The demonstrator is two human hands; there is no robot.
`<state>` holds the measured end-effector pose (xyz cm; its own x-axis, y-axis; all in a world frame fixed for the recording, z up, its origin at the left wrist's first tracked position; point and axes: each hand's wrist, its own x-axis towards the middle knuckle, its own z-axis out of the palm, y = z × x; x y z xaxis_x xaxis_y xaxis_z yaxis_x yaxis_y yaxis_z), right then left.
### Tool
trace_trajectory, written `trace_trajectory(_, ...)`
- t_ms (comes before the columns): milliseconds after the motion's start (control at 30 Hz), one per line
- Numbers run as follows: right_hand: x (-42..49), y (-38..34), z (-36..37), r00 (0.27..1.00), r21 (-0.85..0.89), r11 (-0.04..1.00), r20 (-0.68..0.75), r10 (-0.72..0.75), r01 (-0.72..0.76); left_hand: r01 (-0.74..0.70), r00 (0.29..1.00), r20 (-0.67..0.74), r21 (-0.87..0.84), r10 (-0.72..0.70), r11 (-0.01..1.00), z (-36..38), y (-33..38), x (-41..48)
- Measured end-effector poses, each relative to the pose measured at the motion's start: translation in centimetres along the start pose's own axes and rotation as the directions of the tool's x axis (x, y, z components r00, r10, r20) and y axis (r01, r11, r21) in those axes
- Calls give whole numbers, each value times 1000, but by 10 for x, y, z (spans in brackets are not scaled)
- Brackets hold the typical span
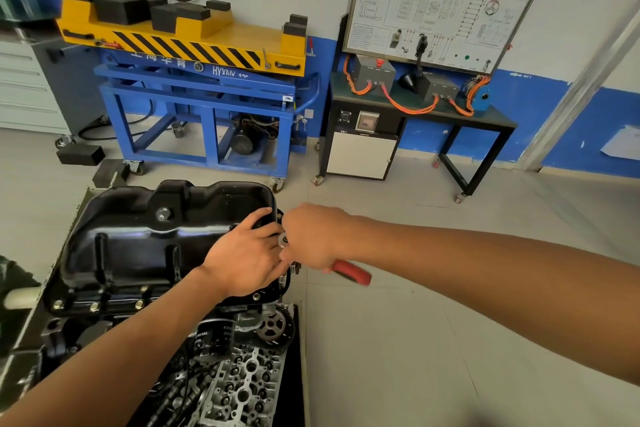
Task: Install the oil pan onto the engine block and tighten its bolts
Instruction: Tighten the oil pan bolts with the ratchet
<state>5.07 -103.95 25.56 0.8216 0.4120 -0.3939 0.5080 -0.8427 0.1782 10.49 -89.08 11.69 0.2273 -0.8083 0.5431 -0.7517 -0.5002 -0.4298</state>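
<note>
Head camera looks down and forward, close over oil pan (138,229).

Black oil pan (149,236) sits on engine block (249,371), bolts (93,306) along near flange. Left grip (242,256) rests on pan's right end, fingers reaching toward ratchet head. Right grip (311,239) curled round ratchet (351,272), red handle sticking out below fist. Oil filter (214,340), sprocket (273,326) on block's near side. Yellow-blue lift cart (194,45), wiring training board (450,0) by wall.

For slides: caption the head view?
Right hand grips red-handled ratchet at oil pan flange; left hand rests on the pan.
</note>
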Motion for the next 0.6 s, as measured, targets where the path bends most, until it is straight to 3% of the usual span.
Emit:
trace_trajectory(133, 0, 3, -3, 990, -157, 985, -111, -87, 69, 24, 1000, 9, 29, -24, 999, 0, 0, 0)
trace_trajectory(267, 3, 6, -8, 977, -301, 945, -123, -172, 129, 12, 1000, -23, 39, -11, 999, 3, -1, 0)
trace_trajectory(333, 5, 11, -7, 952, -375, 901, -123, -282, 218, 4, 999, -48, 40, -2, 999, 3, -2, 0)
trace_trajectory(467, 7, 19, -6, 901, -454, 830, -119, -417, 324, -6, 998, -61, 34, 8, 999, 4, -1, 0)
trace_trajectory(600, 6, 20, -3, 896, -478, 820, -136, -422, 313, -8, 998, -69, 37, 11, 999, 6, -2, -2)
